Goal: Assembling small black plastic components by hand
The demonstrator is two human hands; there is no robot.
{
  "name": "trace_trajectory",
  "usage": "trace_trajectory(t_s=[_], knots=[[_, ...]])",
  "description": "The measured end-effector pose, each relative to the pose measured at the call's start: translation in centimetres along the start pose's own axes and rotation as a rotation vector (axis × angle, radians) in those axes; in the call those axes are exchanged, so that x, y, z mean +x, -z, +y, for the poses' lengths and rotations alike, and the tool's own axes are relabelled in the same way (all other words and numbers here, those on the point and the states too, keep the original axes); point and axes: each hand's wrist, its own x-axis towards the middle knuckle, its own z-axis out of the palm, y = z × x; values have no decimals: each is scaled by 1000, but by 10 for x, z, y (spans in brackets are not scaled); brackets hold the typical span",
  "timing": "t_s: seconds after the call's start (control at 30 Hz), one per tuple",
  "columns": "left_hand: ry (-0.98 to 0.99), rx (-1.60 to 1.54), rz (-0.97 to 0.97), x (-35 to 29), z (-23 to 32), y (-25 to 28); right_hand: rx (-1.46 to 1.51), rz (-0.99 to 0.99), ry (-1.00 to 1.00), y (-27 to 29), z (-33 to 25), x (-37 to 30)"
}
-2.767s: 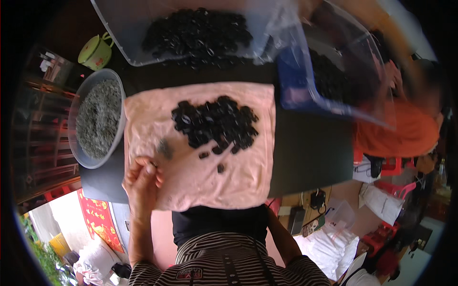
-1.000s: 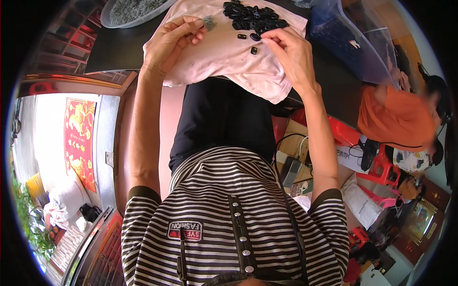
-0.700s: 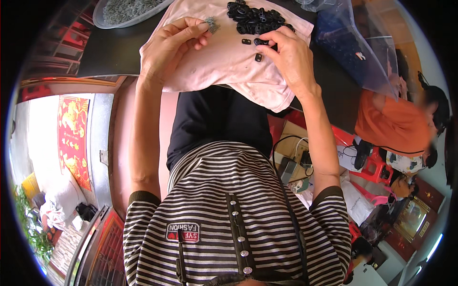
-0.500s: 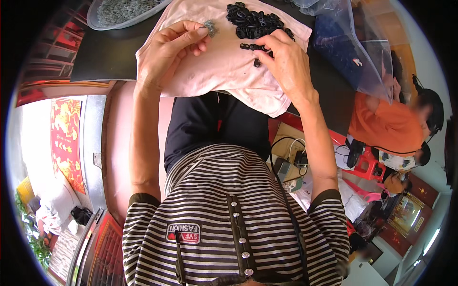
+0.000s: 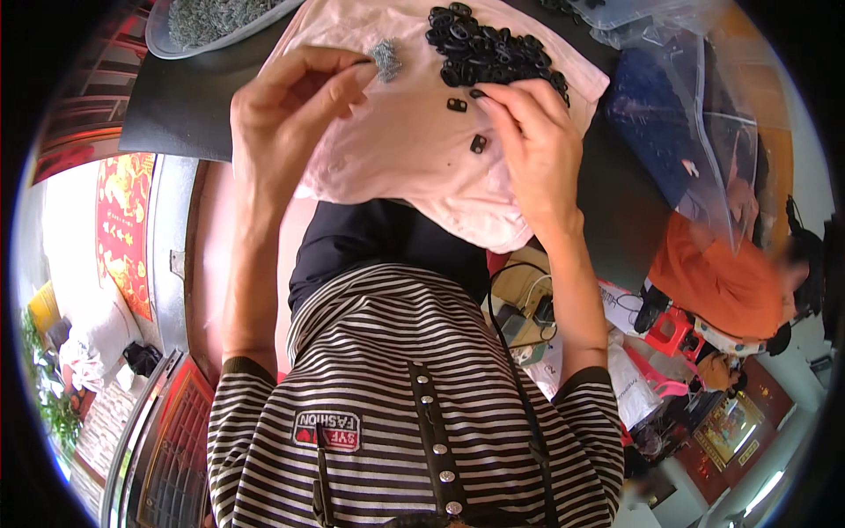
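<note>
My left hand (image 5: 299,97) is closed in a pinch beside a small heap of grey metal springs or wire bits (image 5: 385,60); whatever is between its fingertips is too small to make out. My right hand (image 5: 541,132) pinches a small black plastic piece (image 5: 477,93) between thumb and forefinger. Close to those fingertips lies a black two-holed piece (image 5: 456,105) on the pink cloth (image 5: 396,145). Another black two-holed piece (image 5: 478,143) rests nearer to me. Just beyond the right hand spreads a pile of black plastic rings and parts (image 5: 484,51).
A clear tub (image 5: 163,40) full of grey metal bits stands at the far left of the dark table (image 5: 180,106). Clear plastic bags (image 5: 695,132) lie at the right edge. Past them sits a person in an orange top (image 5: 717,277), near a red stool (image 5: 673,333).
My right hand has shifted away from the row of black pieces, one of which now lies apart. The left hand has drawn slightly left of the grey heap. The whole view has shifted.
</note>
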Motion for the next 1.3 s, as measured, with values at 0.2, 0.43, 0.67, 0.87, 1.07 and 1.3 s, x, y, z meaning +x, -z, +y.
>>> trace_trajectory(t_s=[0.2,0.43,0.67,0.87,1.07,1.3], knots=[[369,-627,-52,-28,7,-38,1416,-102,-870,36,-4,4],[395,-667,-56,-30,-12,-60,1547,-152,-897,25,-12,-6],[375,-635,-31,-40,-14,-51,1545,-178,-855,22,-29,-8],[321,-576,23,-47,-13,-45,1493,-167,-823,24,-42,-8],[271,-498,45,-52,-8,-45,1371,-129,-712,24,-50,-10],[264,-640,-16,-54,-11,-40,1280,-106,-723,30,-58,-9]])
